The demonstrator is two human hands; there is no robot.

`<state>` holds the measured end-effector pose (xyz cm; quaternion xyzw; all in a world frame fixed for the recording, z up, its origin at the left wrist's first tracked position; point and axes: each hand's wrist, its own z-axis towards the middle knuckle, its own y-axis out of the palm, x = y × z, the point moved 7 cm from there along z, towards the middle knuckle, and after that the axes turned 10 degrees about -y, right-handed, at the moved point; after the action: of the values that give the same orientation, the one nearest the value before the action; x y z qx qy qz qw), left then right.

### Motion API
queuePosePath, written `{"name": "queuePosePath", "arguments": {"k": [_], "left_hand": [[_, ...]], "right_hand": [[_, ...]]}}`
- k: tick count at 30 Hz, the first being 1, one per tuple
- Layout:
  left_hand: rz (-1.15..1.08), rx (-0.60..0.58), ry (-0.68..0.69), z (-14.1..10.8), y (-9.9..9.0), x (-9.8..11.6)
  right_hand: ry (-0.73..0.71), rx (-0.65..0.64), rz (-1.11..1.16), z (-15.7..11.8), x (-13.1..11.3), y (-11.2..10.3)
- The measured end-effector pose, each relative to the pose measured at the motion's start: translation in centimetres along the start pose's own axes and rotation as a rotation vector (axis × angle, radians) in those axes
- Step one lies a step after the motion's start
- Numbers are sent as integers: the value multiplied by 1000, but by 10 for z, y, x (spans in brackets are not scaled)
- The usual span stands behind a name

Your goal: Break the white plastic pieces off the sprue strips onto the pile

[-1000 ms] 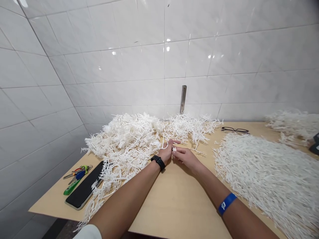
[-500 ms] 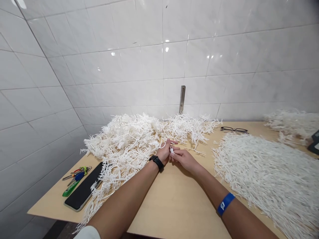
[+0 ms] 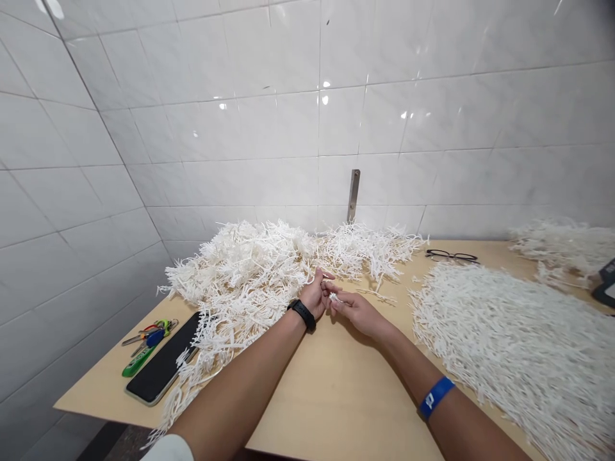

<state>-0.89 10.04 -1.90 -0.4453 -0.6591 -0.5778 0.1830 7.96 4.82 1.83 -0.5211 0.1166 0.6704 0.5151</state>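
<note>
Pinching a small white piece (image 3: 333, 297) between thumb and forefinger, the right hand (image 3: 358, 310) is nearly closed at the fingertips, in the centre of the frame. The left hand (image 3: 314, 296) meets it there, fingers partly curled; whether they grip anything is hidden.

At centre left lies a tangled heap (image 3: 254, 256) of thin, white, branching strands, with a tail trailing down beside the phone (image 3: 161, 362) at lower left. Across the lower right spreads a flatter bed of short white strips (image 3: 509, 346), just below the eyeglasses (image 3: 451, 256). Both rest on the wooden tabletop (image 3: 327, 390).

The strands look very light and probably bend easily, though their stiffness is hard to judge; they seem more likely to snag on one another than to slide free. The finest tips may snap or tear if pulled hard. The thicker stem of a cluster would be the surest hold, taken in a light fingertip pinch, with the other hand steadying the branches near the joint. Tugging from the heap's middle could drag neighbours along.
</note>
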Motion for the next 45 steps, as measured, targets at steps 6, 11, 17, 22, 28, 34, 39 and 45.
{"name": "queuePosePath", "arguments": {"k": [6, 11, 17, 22, 28, 34, 39, 45], "left_hand": [[22, 1, 118, -5, 4, 13], [118, 115, 256, -6, -6, 25], [142, 163, 295, -2, -14, 27], [140, 180, 292, -1, -19, 30], [161, 182, 298, 0, -23, 30], [144, 176, 304, 2, -18, 28], [164, 227, 386, -3, -26, 41], [356, 237, 379, -5, -22, 39]], "right_hand": [[-18, 113, -265, -2, 2, -24], [3, 126, -412, -6, 11, -35], [34, 242, -563, -9, 3, -32], [20, -160, -755, -6, 1, 32], [257, -247, -921, -65, 16, -10], [386, -57, -1172, -108, -14, -53], [170, -216, -845, -47, -40, 62], [486, -125, -1018, -90, -10, 19]]}}
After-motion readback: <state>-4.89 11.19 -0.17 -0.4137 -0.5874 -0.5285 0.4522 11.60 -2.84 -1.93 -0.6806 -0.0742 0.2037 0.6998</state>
